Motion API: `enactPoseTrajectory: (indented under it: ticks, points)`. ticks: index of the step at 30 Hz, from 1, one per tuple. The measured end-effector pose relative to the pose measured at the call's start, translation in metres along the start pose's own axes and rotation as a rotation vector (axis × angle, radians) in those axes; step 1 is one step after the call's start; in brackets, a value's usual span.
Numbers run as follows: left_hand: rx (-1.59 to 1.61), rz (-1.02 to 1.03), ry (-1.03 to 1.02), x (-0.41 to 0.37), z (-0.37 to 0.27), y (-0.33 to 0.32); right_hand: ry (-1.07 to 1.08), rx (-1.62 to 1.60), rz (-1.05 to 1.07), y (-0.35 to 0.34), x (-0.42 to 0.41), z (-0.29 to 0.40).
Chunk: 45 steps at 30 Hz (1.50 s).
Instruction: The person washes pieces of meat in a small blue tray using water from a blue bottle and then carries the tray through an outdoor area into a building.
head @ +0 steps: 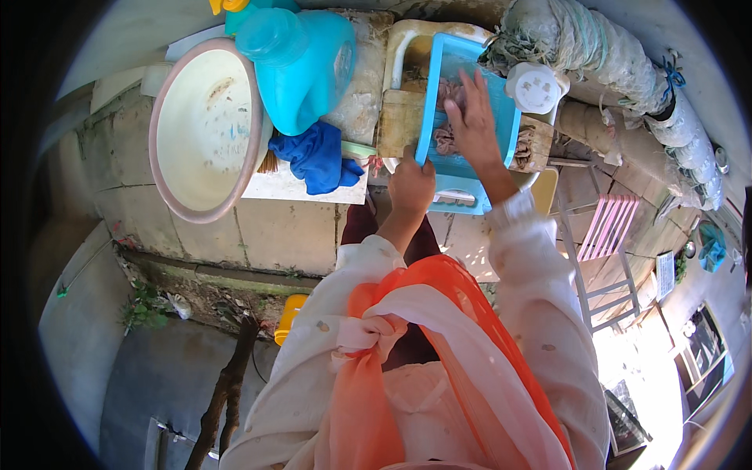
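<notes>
A light blue plastic washboard basin (432, 100) lies across a white-rimmed sink, with wet pinkish cloth (447, 140) inside on its ridged surface. My left hand (413, 182) is closed on the near left edge of the basin. Over the basin, beside the cloth, is my right hand (473, 120), its fingers apart and nothing seen in its grip; whether the palm touches the basin is hidden. To the left, a blue cloth (317, 157) lies near a brush's bristles (268, 163) and a light green strip.
Left stand a large turquoise detergent bottle (308, 64) and an oval pink-rimmed basin (252, 117). A white round lid (533, 88) and wrapped pipes (611, 53) border the sink's right. A metal-framed folding chair (608, 226) stands on the tiled floor at right.
</notes>
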<state>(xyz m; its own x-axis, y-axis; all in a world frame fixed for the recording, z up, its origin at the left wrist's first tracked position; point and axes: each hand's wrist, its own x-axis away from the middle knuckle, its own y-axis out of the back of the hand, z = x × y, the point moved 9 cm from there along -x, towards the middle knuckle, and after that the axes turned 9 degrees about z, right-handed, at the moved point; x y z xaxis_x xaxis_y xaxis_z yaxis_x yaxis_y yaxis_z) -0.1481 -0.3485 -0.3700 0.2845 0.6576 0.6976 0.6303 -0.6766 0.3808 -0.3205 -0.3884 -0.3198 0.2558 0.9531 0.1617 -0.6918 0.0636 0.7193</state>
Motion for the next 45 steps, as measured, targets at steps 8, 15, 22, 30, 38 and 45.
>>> enactPoseTrajectory:
  ticks: [8,15,22,30,38,45]
  points:
    - [0.072,-0.020,-0.024,-0.001,0.005,0.005,0.098,0.146,0.556,-0.058,0.064,0.009]
    - [0.068,0.033,-0.018,-0.003,0.003,-0.001,0.156,0.289,0.314,-0.020,-0.013,-0.006]
    - [0.026,-0.036,-0.059,-0.008,-0.005,0.003,0.031,0.050,0.174,-0.043,-0.001,-0.020]
    - [0.060,-0.049,-0.093,-0.003,-0.003,0.004,-0.018,0.288,0.258,-0.030,-0.008,-0.002]
    - [0.060,0.009,-0.065,-0.015,-0.001,0.003,-0.485,-0.254,0.015,0.017,-0.029,-0.046]
    - [0.084,0.085,0.013,-0.006,0.009,0.000,0.112,0.072,0.466,-0.042,0.059,0.015]
